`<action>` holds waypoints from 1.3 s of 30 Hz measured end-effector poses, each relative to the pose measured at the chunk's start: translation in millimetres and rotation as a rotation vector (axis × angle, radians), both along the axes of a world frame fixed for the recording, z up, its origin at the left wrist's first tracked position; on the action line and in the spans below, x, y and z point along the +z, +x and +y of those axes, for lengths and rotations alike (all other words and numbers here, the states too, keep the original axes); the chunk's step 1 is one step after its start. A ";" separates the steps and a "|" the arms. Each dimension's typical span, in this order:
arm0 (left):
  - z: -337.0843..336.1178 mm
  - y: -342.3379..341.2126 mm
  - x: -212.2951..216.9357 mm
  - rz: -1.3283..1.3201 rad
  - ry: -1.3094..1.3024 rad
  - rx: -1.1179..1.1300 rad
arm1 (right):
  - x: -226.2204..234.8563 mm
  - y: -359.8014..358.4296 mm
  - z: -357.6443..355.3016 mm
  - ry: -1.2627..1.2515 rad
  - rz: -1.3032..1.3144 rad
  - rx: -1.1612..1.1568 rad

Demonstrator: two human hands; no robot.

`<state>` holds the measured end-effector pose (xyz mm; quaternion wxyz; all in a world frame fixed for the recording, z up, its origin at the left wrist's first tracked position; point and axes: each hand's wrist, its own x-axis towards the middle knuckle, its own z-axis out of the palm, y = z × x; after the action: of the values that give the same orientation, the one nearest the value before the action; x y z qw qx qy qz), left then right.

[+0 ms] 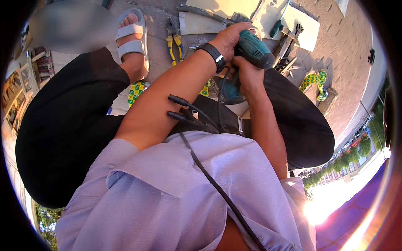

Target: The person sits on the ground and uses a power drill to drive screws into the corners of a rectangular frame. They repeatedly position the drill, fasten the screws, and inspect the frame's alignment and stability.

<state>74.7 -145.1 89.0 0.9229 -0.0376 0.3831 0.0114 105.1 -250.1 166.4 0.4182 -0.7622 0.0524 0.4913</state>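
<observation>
Both hands wrap a teal power drill [251, 49] with a rounded, smooth plastic body, held low between the knees above the paved ground. The left hand [228, 39] closes over its top; the right hand [247, 75] grips it from below. Yellow-handled pliers [174, 44] lie on the rough concrete [157, 19] beside flat pale metal plates [201, 23].

Glossy teal plastic drill [252, 49]; rough paving [347, 50].
</observation>
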 end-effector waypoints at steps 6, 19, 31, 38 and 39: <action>7.2 -1.4 14.4 0.011 0.124 -0.067 | 7.1 4.4 6.9 0.033 -0.010 0.025; 16.2 -3.5 26.7 0.171 0.229 -0.158 | 4.8 7.4 10.9 0.064 -0.082 0.108; 0.9 -3.3 -0.5 0.019 0.178 -0.010 | -16.4 2.1 3.9 0.115 -0.100 0.028; 1.5 0.6 8.0 0.073 0.096 0.060 | 6.5 -0.6 11.1 0.045 -0.046 -0.001; 0.8 -0.4 7.0 0.081 0.089 0.076 | 9.4 -2.7 12.7 0.042 -0.038 -0.011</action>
<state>74.3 -144.2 96.0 0.9063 -0.0107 0.4174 0.0651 102.3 -237.4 175.8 0.4380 -0.7622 0.0383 0.4752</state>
